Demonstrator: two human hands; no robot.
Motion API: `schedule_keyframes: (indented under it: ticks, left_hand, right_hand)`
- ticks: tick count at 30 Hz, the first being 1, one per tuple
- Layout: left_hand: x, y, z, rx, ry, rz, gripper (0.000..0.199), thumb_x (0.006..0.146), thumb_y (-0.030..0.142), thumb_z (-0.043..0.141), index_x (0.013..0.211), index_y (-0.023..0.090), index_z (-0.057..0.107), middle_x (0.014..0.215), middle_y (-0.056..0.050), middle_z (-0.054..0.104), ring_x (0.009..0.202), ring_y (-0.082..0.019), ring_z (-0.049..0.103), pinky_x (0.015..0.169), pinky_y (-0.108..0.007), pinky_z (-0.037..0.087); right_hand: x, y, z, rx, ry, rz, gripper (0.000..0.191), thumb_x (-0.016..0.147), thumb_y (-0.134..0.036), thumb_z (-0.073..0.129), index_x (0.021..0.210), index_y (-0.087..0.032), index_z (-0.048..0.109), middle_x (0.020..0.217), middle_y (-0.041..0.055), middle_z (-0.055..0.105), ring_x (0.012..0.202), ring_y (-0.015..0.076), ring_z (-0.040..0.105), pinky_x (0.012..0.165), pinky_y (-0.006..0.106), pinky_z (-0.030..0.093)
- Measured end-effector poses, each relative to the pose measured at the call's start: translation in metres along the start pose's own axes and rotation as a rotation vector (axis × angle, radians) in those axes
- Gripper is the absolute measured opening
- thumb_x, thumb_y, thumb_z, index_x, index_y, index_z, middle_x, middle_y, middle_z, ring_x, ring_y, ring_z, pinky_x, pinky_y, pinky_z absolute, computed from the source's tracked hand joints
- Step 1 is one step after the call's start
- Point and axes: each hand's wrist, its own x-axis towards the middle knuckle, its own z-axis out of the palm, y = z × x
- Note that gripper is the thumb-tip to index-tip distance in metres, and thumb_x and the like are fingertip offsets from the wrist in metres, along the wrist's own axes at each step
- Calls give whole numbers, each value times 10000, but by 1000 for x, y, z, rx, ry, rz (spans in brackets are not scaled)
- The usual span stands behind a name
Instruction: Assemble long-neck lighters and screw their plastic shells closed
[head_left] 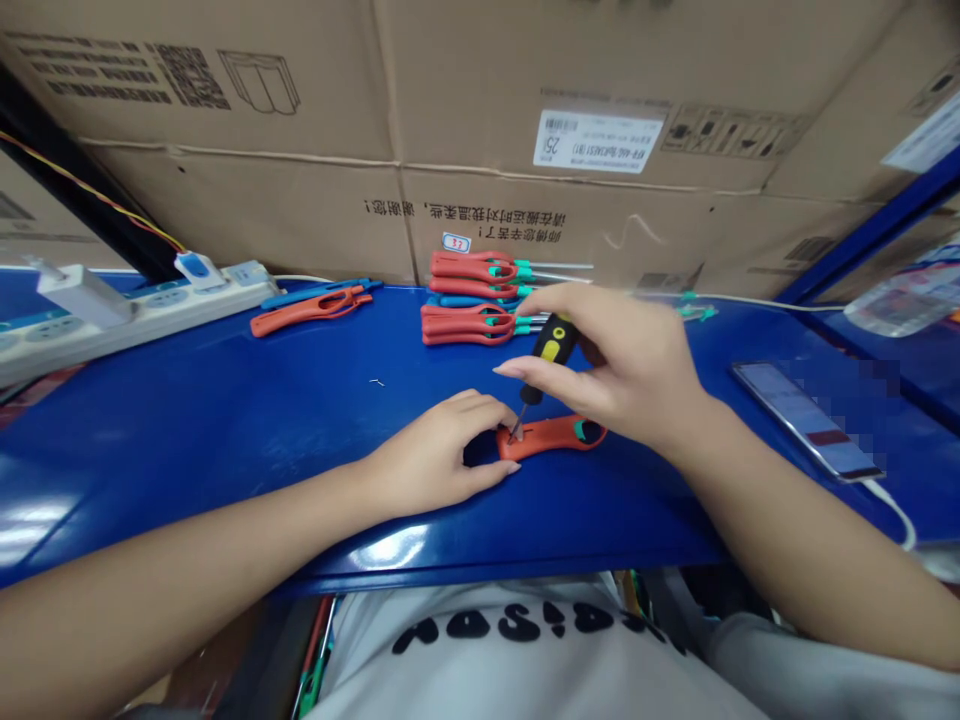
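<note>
My left hand (442, 455) rests on the blue table top (225, 420) and grips the near end of a red-orange handled tool (551, 437), with its fingers curled around that end. My right hand (622, 365) pinches a small screwdriver (551, 350) with a black and yellow handle. The screwdriver's thin shaft slants down, and its tip meets the red-orange tool beside my left fingertips. My left fingers hide the spot where the tip lands.
Behind my hands lie stacked red-orange tools with teal parts (472, 295). Further left are a loose orange tool (311, 310), a blue tool (322, 292) and a power strip (142, 315). A phone (806, 420) with a white cable lies on the right. Cardboard boxes (525, 100) form the back wall.
</note>
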Motion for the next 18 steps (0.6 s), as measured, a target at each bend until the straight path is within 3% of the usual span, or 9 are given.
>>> schedule_keyframes:
  ticks: [2, 5, 7, 10, 12, 15, 16, 18]
  left_hand:
    - [0, 0, 0, 0, 1, 6, 192, 873, 213, 706, 1035, 203, 604, 1051, -33, 667, 1036, -208, 620, 948, -362, 496]
    - [0, 0, 0, -10, -12, 14, 184, 878, 211, 703, 1037, 208, 613, 1046, -26, 671, 1039, -204, 617, 950, -359, 493]
    - [0, 0, 0, -9, -17, 10, 190, 876, 216, 706, 1040, 211, 610, 1052, -26, 672, 1047, -209, 617, 951, -366, 494]
    - [0, -1, 1, 3, -10, 10, 193, 874, 227, 709, 1030, 204, 597, 1065, -34, 668, 1047, -217, 616, 948, -373, 496]
    - [0, -2, 1, 11, -8, 14, 187, 881, 237, 702, 1035, 205, 601, 1066, -37, 664, 1041, -218, 616, 945, -374, 498]
    - [0, -2, 1, 25, -11, 11, 190, 886, 237, 691, 1058, 213, 613, 1060, -38, 663, 1032, -222, 620, 934, -378, 503]
    - [0, -2, 1, 26, -12, 12, 192, 885, 235, 690, 1060, 214, 614, 1067, -39, 664, 1037, -224, 619, 936, -381, 503]
    - [0, -3, 2, 22, -13, 18, 188, 881, 232, 692, 1048, 213, 609, 1079, -40, 667, 1046, -226, 617, 943, -383, 500]
  right_hand:
    - [0, 1, 1, 33, -35, 12, 382, 1007, -395, 522, 1341, -217, 569, 1272, 93, 680, 1022, 223, 684, 873, 365, 563]
    - [-1, 3, 1, 197, -181, 50, 431, 1048, -303, 421, 1477, -263, 415, 1285, 64, 665, 861, 146, 689, 758, 299, 579]
    - [-2, 4, 1, 171, -162, 54, 416, 997, -370, 554, 1394, -257, 502, 1204, 53, 695, 798, 146, 682, 712, 287, 574]
    - [-2, 2, 3, 30, -18, 15, 433, 875, -472, 714, 1205, -205, 634, 1131, 77, 721, 872, 204, 697, 774, 327, 576]
    - [-2, -2, 3, 106, -28, 13, 401, 950, -439, 618, 1271, -201, 610, 1163, 86, 717, 868, 191, 704, 780, 326, 583]
    - [-1, -7, 2, 434, -193, 108, 395, 1057, -307, 394, 1432, -221, 484, 1201, 67, 700, 697, 106, 683, 651, 265, 589]
    - [-1, -7, 2, 480, -203, 125, 378, 1051, -298, 416, 1409, -218, 508, 1191, 62, 702, 709, 104, 688, 638, 253, 588]
    - [-2, -6, 3, 381, -98, 82, 300, 982, -340, 583, 1244, -201, 632, 1133, 59, 721, 846, 152, 714, 710, 272, 599]
